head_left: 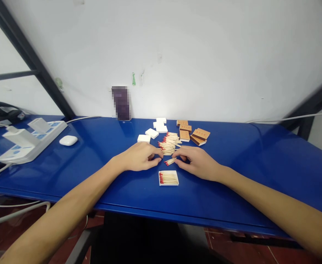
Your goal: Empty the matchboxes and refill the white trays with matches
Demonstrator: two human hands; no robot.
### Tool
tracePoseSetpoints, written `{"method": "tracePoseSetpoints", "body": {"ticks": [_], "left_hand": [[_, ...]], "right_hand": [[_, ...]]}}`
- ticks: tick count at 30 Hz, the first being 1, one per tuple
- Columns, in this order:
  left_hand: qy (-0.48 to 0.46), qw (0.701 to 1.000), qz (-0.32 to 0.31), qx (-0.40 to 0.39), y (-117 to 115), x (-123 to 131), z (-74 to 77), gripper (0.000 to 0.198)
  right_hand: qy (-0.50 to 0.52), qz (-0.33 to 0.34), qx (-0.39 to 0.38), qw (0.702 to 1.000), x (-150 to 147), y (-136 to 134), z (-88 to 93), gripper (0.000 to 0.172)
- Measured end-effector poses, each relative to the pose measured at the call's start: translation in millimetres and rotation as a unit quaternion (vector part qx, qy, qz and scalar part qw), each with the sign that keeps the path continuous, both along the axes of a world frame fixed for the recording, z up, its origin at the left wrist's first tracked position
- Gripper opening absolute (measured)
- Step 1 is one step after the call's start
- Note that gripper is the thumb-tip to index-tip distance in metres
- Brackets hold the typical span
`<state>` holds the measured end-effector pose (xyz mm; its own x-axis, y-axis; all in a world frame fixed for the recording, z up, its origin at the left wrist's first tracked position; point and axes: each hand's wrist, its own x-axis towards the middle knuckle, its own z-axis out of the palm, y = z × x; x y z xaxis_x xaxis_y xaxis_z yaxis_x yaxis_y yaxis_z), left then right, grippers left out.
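Note:
A heap of red-tipped matches [169, 143] lies on the blue table, and a few loose matches [170, 161] rest just in front of it. My left hand [143, 156] is at the heap's left edge, thumb and index finger apart, with nothing between them. From the right, my right hand [195, 161] reaches to the loose matches, its thumb and index fingertips by their pale ends; whether it grips them is too small to tell. Nearer the table's front, a white matchbox tray [169, 184] holds several matches, heads to the left.
Behind the heap are several white trays [151, 133] and several brown matchbox sleeves [200, 134]. A phone [121, 103] leans on the wall. On the left are a white earbud case [68, 140] and a power strip [44, 138] with plugs. The blue table [117, 198] has a straight front edge.

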<state>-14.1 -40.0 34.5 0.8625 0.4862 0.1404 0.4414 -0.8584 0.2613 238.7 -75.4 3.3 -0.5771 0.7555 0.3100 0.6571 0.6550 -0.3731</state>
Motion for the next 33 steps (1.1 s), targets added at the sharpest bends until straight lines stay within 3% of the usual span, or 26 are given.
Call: {"method": "tracePoseSetpoints", "body": {"ticks": [33], "left_hand": [[0.009, 1.0, 0.027, -0.008, -0.6, 1.0, -0.8, 0.023]], "right_hand": [[0.005, -0.008, -0.014, 1.0, 0.8, 2.0, -1.0, 0.017]]}}
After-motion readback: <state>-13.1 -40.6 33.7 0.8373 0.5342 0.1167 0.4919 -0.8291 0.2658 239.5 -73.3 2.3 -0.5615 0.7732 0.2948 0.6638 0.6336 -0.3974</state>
